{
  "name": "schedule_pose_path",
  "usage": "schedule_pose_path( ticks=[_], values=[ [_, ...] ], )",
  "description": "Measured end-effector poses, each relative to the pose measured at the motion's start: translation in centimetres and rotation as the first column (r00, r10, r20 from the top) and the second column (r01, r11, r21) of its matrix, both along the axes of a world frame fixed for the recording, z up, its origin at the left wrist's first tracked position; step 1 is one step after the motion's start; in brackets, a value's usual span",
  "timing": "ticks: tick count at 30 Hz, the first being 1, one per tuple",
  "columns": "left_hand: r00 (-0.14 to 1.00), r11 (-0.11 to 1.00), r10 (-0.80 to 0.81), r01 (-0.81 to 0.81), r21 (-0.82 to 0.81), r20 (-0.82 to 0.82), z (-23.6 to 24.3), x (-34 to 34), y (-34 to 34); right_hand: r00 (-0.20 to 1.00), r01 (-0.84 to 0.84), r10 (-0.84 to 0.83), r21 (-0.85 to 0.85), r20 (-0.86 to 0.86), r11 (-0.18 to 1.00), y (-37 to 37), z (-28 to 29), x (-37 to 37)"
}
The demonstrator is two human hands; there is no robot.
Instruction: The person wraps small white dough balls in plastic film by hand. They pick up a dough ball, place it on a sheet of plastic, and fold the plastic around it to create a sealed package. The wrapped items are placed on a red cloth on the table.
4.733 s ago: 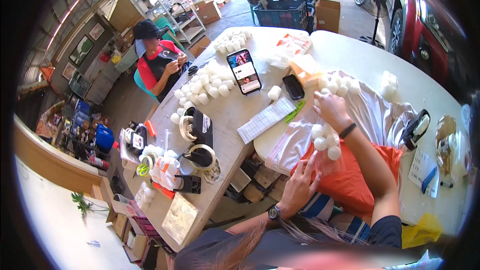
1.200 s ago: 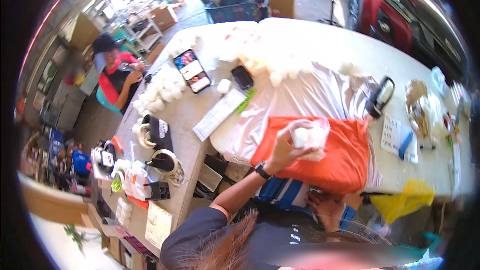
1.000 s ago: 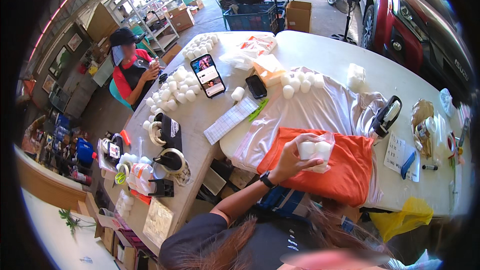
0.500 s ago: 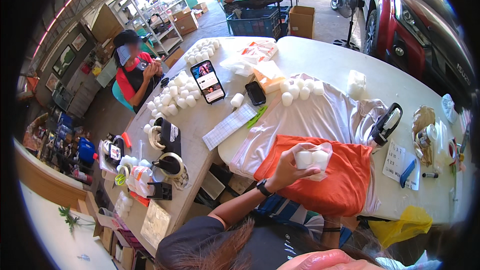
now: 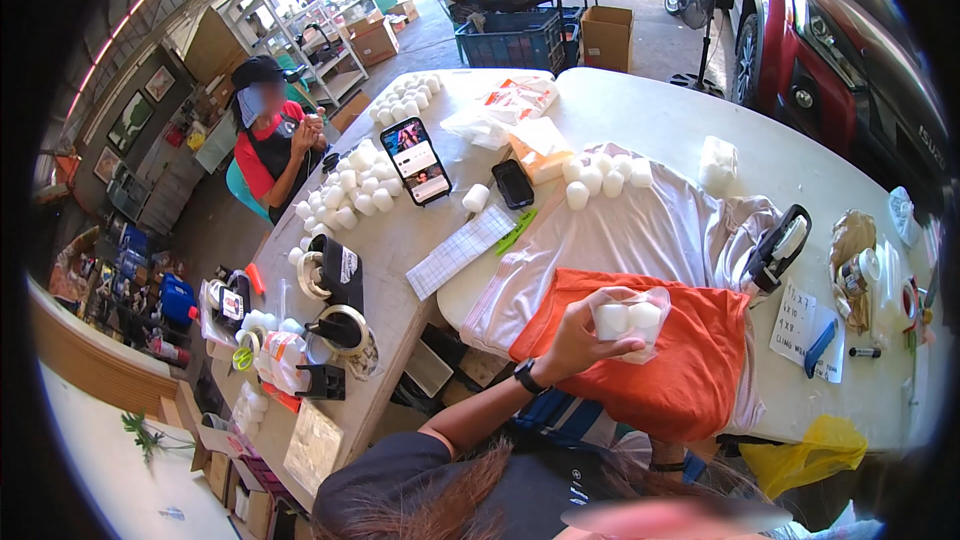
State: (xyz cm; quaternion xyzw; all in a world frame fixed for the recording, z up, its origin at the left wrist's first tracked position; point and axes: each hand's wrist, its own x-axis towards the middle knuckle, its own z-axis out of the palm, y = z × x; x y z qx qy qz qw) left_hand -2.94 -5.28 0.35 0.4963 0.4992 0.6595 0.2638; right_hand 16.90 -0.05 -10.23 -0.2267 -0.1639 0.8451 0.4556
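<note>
My left hand (image 5: 573, 342), with a dark watch at its wrist, grips a clear plastic pack (image 5: 655, 307) by its left side. Inside the pack, small white rounded cylinders (image 5: 628, 316) sit side by side. It is held above an orange cloth (image 5: 665, 400) that lies over the near table edge and my lap. A dark band shows on my right wrist low in the view; the right hand itself is hidden. Beyond the orange cloth spreads a pale grey cloth (image 5: 590, 240), with more white cylinders on its far end.
A propped phone (image 5: 417, 162) stands beside a heap of white cylinders (image 5: 350, 185). Tape dispensers (image 5: 345, 330) are at the left. A black handheld tool (image 5: 778, 248), a paper note (image 5: 800, 325) and a blue cutter (image 5: 821, 345) lie at the right. A co-worker (image 5: 275, 140) sits at far left.
My left hand and the pack stay nearly in place. The whole view has shifted slightly.
</note>
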Motion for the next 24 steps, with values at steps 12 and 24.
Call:
schedule_pose_path(
  ticks=[12, 24],
  values=[
    [0.998, 0.998, -0.065, 0.065, -0.013, 0.011, 0.2, -0.3, 0.1, 0.964, -0.081, 0.112, -0.136, 0.24, 0.987, -5.6, 0.6, 5.8],
    [0.996, 0.993, -0.002, 0.012, 0.118, -0.087, -1.7, -0.2, 0.9, 0.733, -0.342, -0.48, 0.871, 0.482, 0.352, 2.2, 13.9, -0.9]
  ],
)
